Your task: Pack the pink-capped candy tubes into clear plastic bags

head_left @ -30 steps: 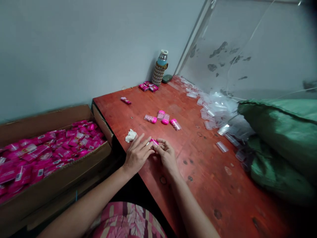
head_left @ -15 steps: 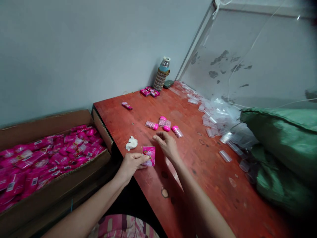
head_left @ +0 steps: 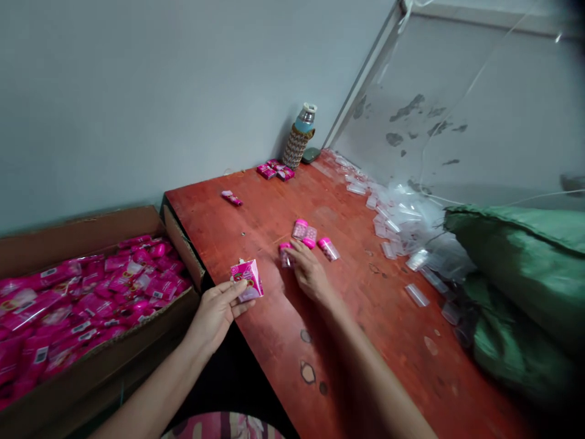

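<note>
My left hand pinches a small pink printed packet between thumb and fingers, near the table's left edge. A bit of white crumpled stuff shows just behind the packet, mostly hidden by it. Over the table, my right hand has its fingers closed on a small clear container with a pink cap, partly covered by the fingers. Just beyond lie two similar containers touching each other, one of them a pink-capped container. Another capped container lies to their right.
A cardboard box full of pink packs stands at the left. Clear plastic sleeves and a green sack take up the table's right side. At the back are a bottle in a knitted cover and pink packets.
My left hand has moved left with the packet, now in front of the white crumpled stuff. My right hand has come down onto the nearest container, which has turned and shifted slightly nearer.
</note>
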Motion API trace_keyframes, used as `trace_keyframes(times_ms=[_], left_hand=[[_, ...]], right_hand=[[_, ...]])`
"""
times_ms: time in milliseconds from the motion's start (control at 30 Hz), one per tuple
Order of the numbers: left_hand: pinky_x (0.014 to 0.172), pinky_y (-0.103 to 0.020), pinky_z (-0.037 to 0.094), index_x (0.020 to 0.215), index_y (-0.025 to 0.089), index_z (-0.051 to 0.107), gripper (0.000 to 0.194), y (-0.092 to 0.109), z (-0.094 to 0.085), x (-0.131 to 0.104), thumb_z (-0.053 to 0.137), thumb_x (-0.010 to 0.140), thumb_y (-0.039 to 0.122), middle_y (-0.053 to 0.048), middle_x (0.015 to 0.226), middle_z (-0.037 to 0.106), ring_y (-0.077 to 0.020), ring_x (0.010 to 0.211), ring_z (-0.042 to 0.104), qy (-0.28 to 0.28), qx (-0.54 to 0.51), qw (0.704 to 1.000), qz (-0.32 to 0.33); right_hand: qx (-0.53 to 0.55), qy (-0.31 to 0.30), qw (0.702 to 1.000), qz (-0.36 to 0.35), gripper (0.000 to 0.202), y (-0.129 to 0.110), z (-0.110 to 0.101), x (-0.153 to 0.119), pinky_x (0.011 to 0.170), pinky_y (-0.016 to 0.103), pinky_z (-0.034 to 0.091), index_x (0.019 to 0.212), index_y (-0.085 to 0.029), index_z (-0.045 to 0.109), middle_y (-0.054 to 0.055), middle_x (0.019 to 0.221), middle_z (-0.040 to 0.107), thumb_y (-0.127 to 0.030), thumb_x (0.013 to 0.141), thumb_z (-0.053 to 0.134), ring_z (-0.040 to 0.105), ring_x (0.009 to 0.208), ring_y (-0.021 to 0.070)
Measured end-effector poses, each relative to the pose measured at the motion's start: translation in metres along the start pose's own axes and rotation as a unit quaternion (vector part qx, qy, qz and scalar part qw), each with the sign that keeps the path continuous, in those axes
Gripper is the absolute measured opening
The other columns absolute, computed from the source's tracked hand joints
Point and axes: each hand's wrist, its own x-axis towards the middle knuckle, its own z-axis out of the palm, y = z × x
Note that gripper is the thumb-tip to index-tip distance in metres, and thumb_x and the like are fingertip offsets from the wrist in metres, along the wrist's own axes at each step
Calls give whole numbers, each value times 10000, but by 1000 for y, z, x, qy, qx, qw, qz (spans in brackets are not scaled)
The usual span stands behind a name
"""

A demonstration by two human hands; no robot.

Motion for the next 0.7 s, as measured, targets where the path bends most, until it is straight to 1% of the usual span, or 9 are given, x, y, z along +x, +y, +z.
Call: trace_keyframes(times_ms=[100, 167, 233, 333, 400, 500, 600, 633, 700], left_hand=[[609, -234, 544, 688, 83, 644, 28, -4, 7, 3, 648, 699, 108, -59, 673, 658, -119, 618, 622, 7, -27, 1000, -10], [600, -236, 547, 682, 96, 632, 27, -5, 11, 4, 634, 708, 88, -41, 652, 654, -113, 598, 620, 19, -56, 998, -17], [597, -243, 549, 681, 108, 621, 42, -5, 15, 4, 629, 713, 83, -26, 637, 650, -111, 584, 619, 33, -86, 996, -21], [619, -261, 550, 699, 119, 608, 44, -4, 17, 3, 623, 723, 86, -23, 648, 655, -122, 602, 630, 48, -130, 990, -18], [645, -275, 549, 724, 126, 603, 41, -4, 19, 3, 612, 735, 88, -29, 671, 662, -137, 638, 643, 55, -160, 985, -15], [672, -292, 546, 760, 132, 594, 26, -7, 20, 5, 606, 750, 112, -41, 699, 669, -163, 686, 657, 67, -194, 978, -23], [685, -302, 543, 799, 139, 586, 64, -11, 22, 10, 622, 748, 152, -47, 731, 672, -184, 733, 662, 67, -215, 974, -33], [679, -299, 543, 807, 142, 583, 78, -13, 23, 11, 628, 745, 161, -47, 737, 672, -185, 735, 663, 65, -218, 973, -34], [645, -283, 542, 802, 149, 578, 85, -17, 25, 12, 634, 742, 170, -40, 721, 666, -173, 698, 660, 58, -220, 973, -33]], right_hand=[[13, 79, 983, 166, 368, -10, -4, -13, 780, 372, 442, 1158, -155, 507, 143, 1083, 601, -345, 863, 398, 581, 939, 237], [-11, 67, 967, 244, 431, -18, -1, -10, 701, 362, 439, 1107, -136, 527, 152, 974, 629, -450, 822, 447, 600, 835, 255], [-19, 40, 958, 284, 406, -22, 3, 0, 672, 349, 417, 998, -131, 565, 162, 920, 633, -466, 775, 512, 595, 822, 272], [24, 19, 951, 309, 236, -23, 6, 12, 610, 307, 392, 742, -161, 572, 119, 749, 638, -396, 726, 582, 592, 745, 249], [58, 1, 951, 304, 244, -26, 3, 13, 542, 274, 383, 626, -181, 522, 65, 604, 605, -395, 727, 577, 583, 628, 208], [184, -23, 936, 299, 305, -45, -5, -4, 431, 234, 373, 659, -191, 481, 7, 541, 573, -467, 789, 488, 528, 447, 137], [401, -22, 862, 309, 291, -75, -11, -34, 377, 206, 376, 779, -192, 480, -11, 592, 588, -483, 802, 485, 505, 404, 104], [442, -21, 840, 315, 285, -85, -11, -44, 364, 195, 369, 800, -193, 482, -17, 590, 586, -477, 798, 503, 501, 400, 99], [475, -19, 818, 323, 270, -102, -10, -58, 359, 178, 361, 836, -196, 491, -25, 588, 581, -462, 799, 519, 503, 408, 90]])
